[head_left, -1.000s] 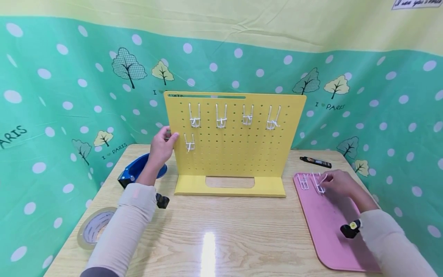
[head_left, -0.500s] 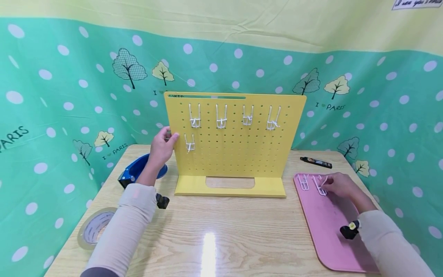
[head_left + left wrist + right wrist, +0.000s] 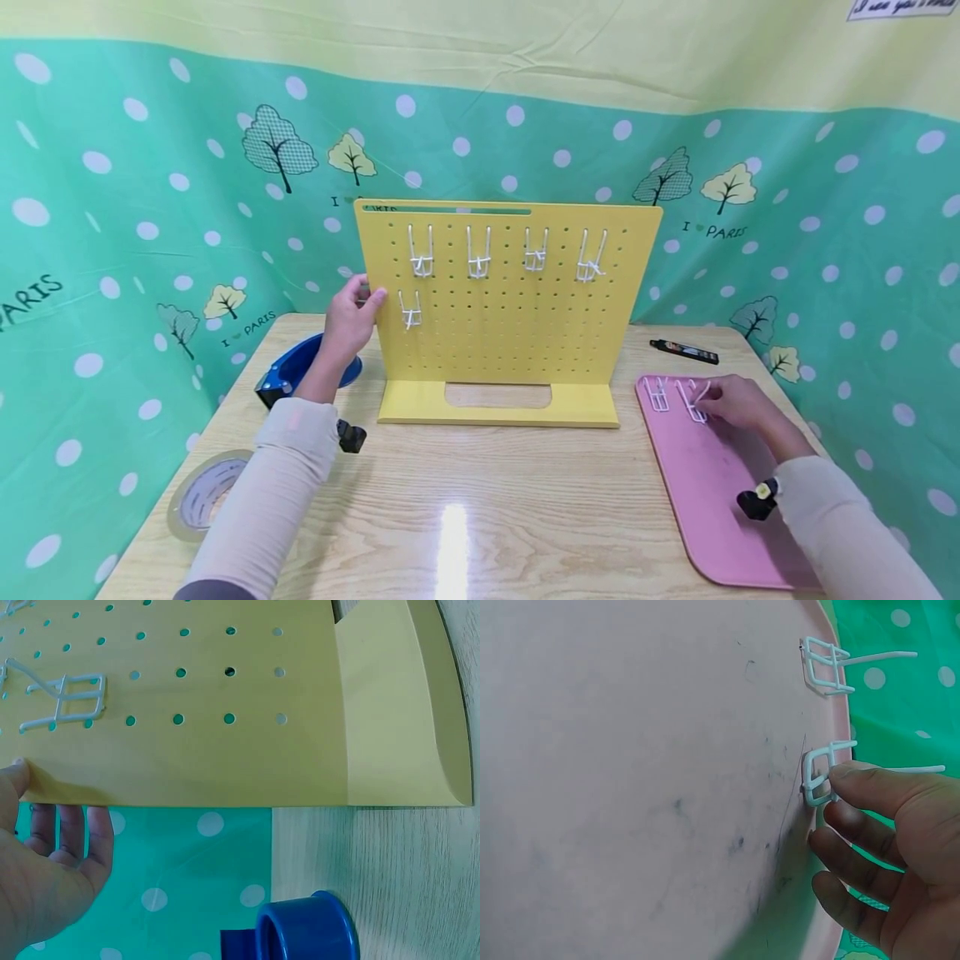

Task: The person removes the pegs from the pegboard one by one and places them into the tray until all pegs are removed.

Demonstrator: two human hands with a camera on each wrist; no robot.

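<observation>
I see the white hook (image 3: 808, 780) at the far end of the pink tray (image 3: 720, 517), its wire frame pinched by the right hand (image 3: 738, 404). Its long axis runs away from the person, slanting slightly left, squared end nearer; in the right wrist view a straight prong points out across the tray's rim. The other hook (image 3: 658, 395) lies just left, near the corner. I have tray surface stretching toward the person, and tabletop (image 3: 555, 500) between tray and yellow pegboard (image 3: 510, 333), whose left edge the left hand (image 3: 351, 317) grips, thumb in front.
</observation>
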